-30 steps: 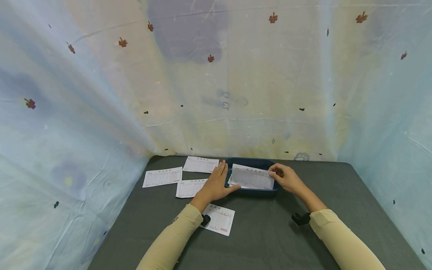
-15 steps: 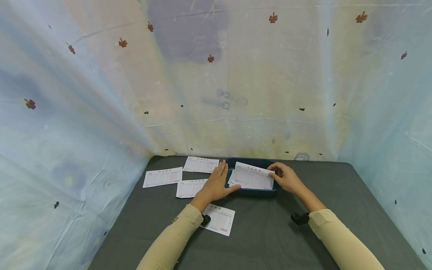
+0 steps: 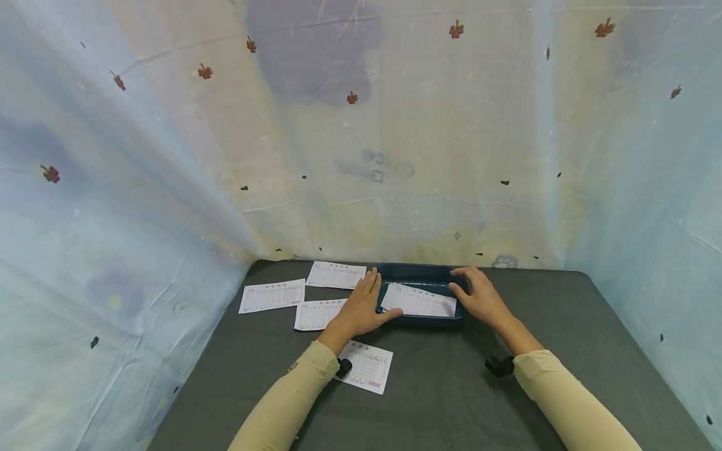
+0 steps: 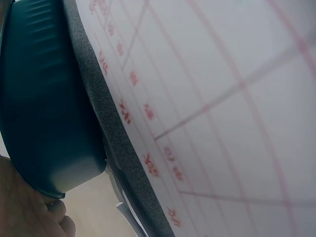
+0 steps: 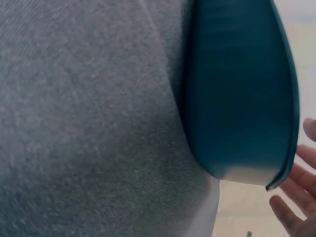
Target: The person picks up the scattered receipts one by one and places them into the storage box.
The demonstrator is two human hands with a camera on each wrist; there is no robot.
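Note:
A dark blue-green rectangular bin (image 3: 420, 271) stands at the far side of the table, with printed paper forms (image 3: 420, 300) lying inside it. My left hand (image 3: 361, 307) rests along the bin's left end, fingers straight and thumb stretched over the near corner. Beside the right end is my right hand (image 3: 478, 297), its fingers loosely bent and apart with nothing between them. From the right wrist, those fingers (image 5: 301, 195) show spread next to the bin's rim. Under my left wrist lies a form with red print (image 3: 369, 368), which fills much of the left wrist view.
Left of the bin, a form (image 3: 336, 275) lies at the back, another form (image 3: 272, 296) farther left, and a third form (image 3: 318, 315) partly behind my left hand. A dark grey cloth (image 3: 440, 388) covers the table. A patterned curtain (image 3: 429, 156) hangs close behind it.
The form that my right hand pinched has been let go and has dropped flat into the bin. My right fingers have parted. The left hand has stayed in place.

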